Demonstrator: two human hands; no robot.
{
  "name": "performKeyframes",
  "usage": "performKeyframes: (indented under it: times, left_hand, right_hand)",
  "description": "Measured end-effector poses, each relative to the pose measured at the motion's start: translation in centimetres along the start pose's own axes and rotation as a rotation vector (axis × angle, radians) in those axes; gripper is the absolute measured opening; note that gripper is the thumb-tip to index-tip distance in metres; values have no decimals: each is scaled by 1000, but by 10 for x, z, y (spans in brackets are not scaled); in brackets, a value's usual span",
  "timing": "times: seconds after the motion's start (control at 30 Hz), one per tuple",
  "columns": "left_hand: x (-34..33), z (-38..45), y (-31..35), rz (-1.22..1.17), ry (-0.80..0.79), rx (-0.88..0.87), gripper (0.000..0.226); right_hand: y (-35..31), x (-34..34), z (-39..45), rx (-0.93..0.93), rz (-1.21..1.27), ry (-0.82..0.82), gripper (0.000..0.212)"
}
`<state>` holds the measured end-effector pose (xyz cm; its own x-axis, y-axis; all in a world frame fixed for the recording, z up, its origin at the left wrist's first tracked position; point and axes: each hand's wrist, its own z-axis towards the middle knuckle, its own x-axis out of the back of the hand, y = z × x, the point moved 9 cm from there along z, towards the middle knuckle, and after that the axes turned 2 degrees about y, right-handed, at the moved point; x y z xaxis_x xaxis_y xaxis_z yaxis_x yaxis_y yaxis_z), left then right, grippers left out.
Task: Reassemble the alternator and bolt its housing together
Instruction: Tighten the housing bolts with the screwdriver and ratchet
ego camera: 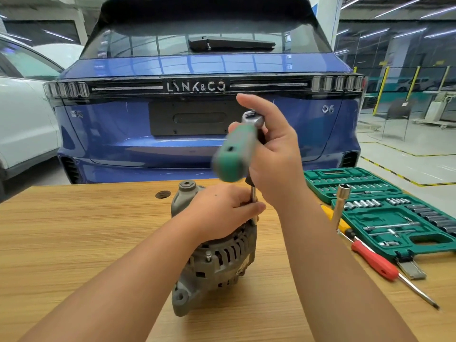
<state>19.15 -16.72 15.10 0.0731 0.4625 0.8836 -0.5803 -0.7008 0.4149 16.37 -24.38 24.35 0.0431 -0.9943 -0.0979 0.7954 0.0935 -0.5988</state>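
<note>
Alternator [217, 257] sat upright on the wooden table [74, 230] close to me, and I judged the socket could slip off its housing bolt if the extension [253, 201] leaned. My left hand [222, 213] rested on the housing, fingers pinching that extension. Above it, my right hand [274, 154] wrapped the head of the green-handled ratchet [234, 154], blurred. Beyond stood a blue car [197, 95].

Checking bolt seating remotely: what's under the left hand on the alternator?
The left hand covers the alternator top and pinches the ratchet extension shaft. The shaft runs down beside the housing; socket and bolt head are hidden.
</note>
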Motion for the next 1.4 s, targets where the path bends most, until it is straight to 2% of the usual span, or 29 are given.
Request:
performKeyframes:
  times: [0.17, 0.3, 0.43, 0.47, 0.53, 0.6, 0.7, 0.77, 0.83, 0.97, 1.07, 1.13, 1.23, 1.3, 1.33, 1.4]
  left_hand:
    - [0, 0, -2, 24, 0, 16, 32]
    - [0, 1, -2, 46, 3, 13, 35]
    - [-3, 1, 4, 97, -23, -27, 36]
    - [-3, 1, 4, 95, -20, -30, 36]
    - [-1, 1, 3, 85, -14, -23, 35]
    - [-1, 1, 1, 60, -15, -4, 34]
    - [-2, 1, 0, 47, -23, 7, 34]
    - [-2, 1, 0, 52, -21, 7, 34]
    - [-2, 1, 0, 60, -20, 7, 35]
    - [-1, 2, -1, 80, -13, 27, 35]
    - [0, 2, -2, 79, 0, 32, 36]
    - [0, 2, -2, 76, 6, 27, 36]
    - [-2, 2, 2, 116, -7, 7, 39]
    - [-3, 3, 4, 160, -12, -7, 40]
    - [-3, 4, 4, 168, -11, -11, 39]
    - [-2, 5, 4, 165, -7, -12, 39]
  right_hand:
    - [12, -5, -2, -194, 379, -194, 46]
    - [20, 2, -2, -300, 216, -70, 46]
    - [19, 20, -1, -296, 18, 205, 24]
    - [21, 21, -2, -330, 38, 197, 20]
    - [24, 11, -2, -383, 237, 60, 13]
    - [18, 3, -2, -346, 393, -43, 32]
    - [9, 4, -1, -144, 185, -21, 42]
    - [10, 1, -1, -105, 100, -3, 41]
    - [14, 1, -1, -126, 150, -6, 44]
    - [17, -4, -3, -231, 450, -102, 56]
    - [19, -5, -2, -284, 452, -102, 65]
    - [22, -2, -1, -324, 398, -42, 59]
    - [27, 19, -1, -311, 192, 206, 48]
    - [28, 31, -1, -300, 71, 311, 30]
    - [29, 33, -2, -331, 63, 305, 23]
    - [31, 25, -1, -386, 221, 189, 18]
